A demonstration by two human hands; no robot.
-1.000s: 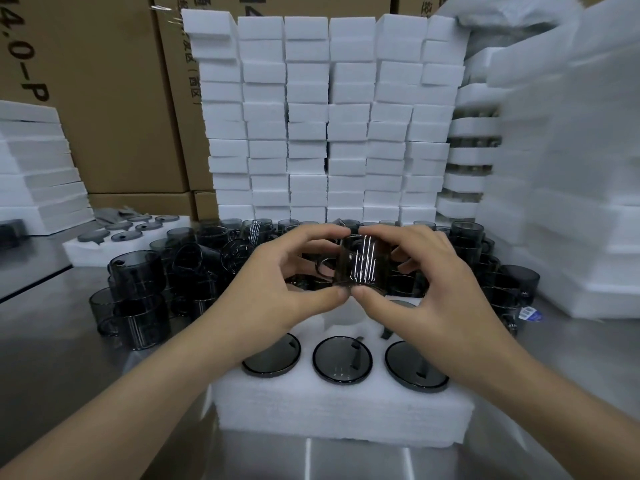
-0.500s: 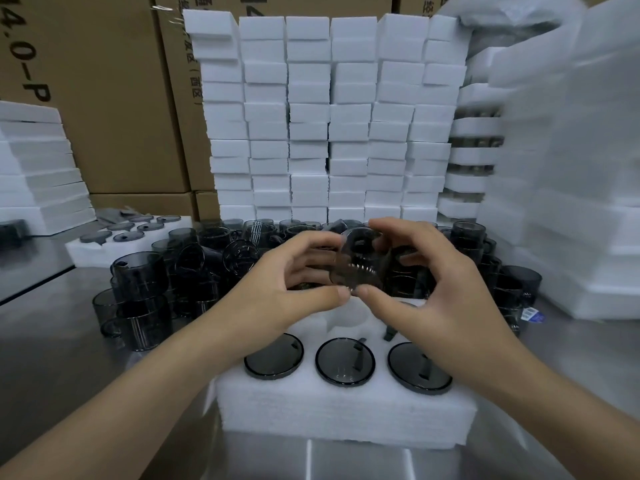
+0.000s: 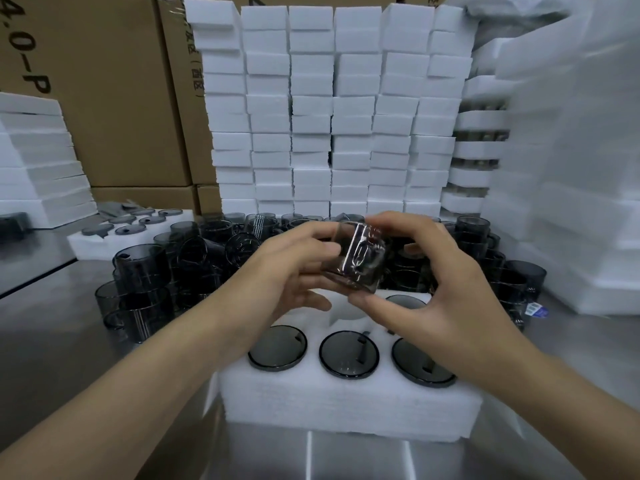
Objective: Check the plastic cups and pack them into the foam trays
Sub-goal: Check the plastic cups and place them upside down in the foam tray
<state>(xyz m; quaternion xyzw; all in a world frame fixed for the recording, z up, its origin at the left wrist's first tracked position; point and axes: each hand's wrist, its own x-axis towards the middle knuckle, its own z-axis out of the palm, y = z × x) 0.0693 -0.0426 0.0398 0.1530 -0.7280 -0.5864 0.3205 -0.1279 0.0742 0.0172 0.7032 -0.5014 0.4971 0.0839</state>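
A smoky grey plastic cup (image 3: 356, 259) with a handle is held above the foam tray (image 3: 346, 407), tilted with its handle toward me. My left hand (image 3: 291, 275) grips its left side with thumb and fingers. My right hand (image 3: 433, 282) holds its right side, fingers over the top and thumb under the base. The tray's front row holds three cups (image 3: 348, 353) sunk in round holes. One back hole (image 3: 346, 315) is empty; another cup (image 3: 407, 301) shows behind my right thumb. A heap of loose grey cups (image 3: 152, 271) lies behind the tray.
Tall stacks of white foam blocks (image 3: 332, 109) stand behind the cups, with more foam trays (image 3: 571, 168) on the right and on the left (image 3: 38, 168). Cardboard boxes (image 3: 114, 91) fill the back left. A foam tray with lids (image 3: 131, 226) sits on the steel table (image 3: 52, 341).
Both hands have turned the cup: its striped side faced me a second ago, now the handle faces me. The cup sits slightly higher and to the right.
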